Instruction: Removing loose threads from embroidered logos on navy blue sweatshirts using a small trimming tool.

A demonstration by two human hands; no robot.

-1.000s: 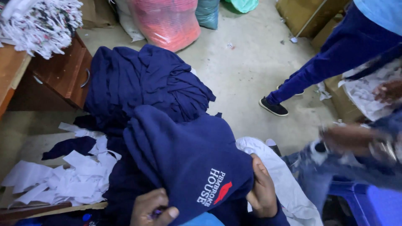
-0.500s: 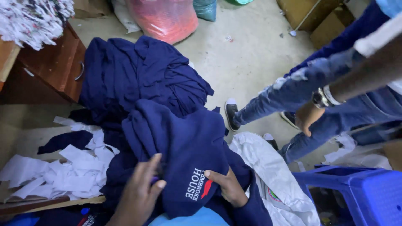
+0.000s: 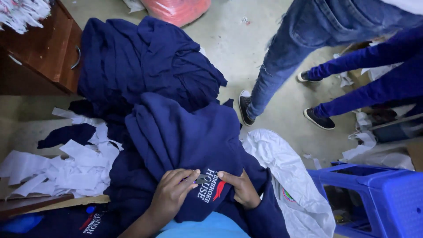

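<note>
A navy blue garment [image 3: 185, 136] with a white and red embroidered badge [image 3: 211, 187] lies folded over my lap. My left hand [image 3: 169, 198] rests on it just left of the badge, its fingertips pinching a small grey tool [image 3: 202, 179]. On the other side of the badge, my right hand [image 3: 241, 190] grips the fabric, thumb on top. A larger heap of the same navy garments [image 3: 145, 61] lies on the floor behind.
White paper scraps [image 3: 70, 167] litter the left. A wooden drawer unit [image 3: 48, 48] stands at the top left, a pink sack [image 3: 176, 9] beyond. A white bag [image 3: 286, 176] and a blue plastic stool [image 3: 379, 198] sit right. Two people's legs [image 3: 282, 66] stand close by.
My left hand slid up onto the garment beside the badge with the small tool. The right hand shifted slightly. The person in jeans stepped closer, to the upper middle.
</note>
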